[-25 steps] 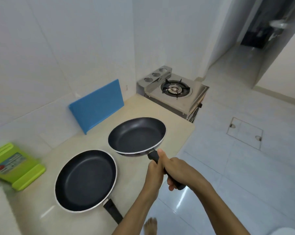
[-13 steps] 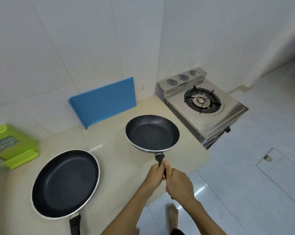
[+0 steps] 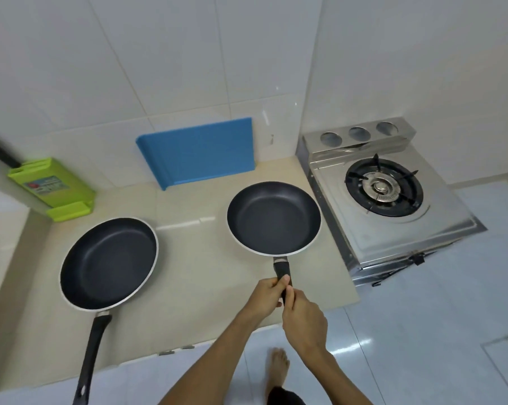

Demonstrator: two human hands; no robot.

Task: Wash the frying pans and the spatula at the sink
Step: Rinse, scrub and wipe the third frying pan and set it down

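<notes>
foot: one bare foot (image 3: 277, 366) on the pale tiled floor (image 3: 422, 331), just in front of the counter edge.
right grip: the right grip (image 3: 304, 320) is clenched round the rear end of the small pan's black handle (image 3: 281, 268), nearest the body.
left grip: the left grip (image 3: 266, 296) grasps the same handle just ahead of the right one, thumb lying along its top; the two grips touch.
small frying pan: the small frying pan (image 3: 273, 219) juts straight forward from both grips, bowl up and dark inside, over the right part of the counter (image 3: 194, 273); cannot tell if its base touches.
large frying pan: the large frying pan (image 3: 109, 263) rests on the counter to the left, well apart from both grips, no grip on it; its long handle overhangs the front edge.
pans counted: two, both black with a pale rim.
stove: one steel gas stove (image 3: 384, 185) with one burner, just right of the small pan; three round holes along its back.
boards: one blue cutting board (image 3: 200, 152) leaning on the white tiled wall (image 3: 159, 68); one green board (image 3: 52, 185) at far left.
</notes>
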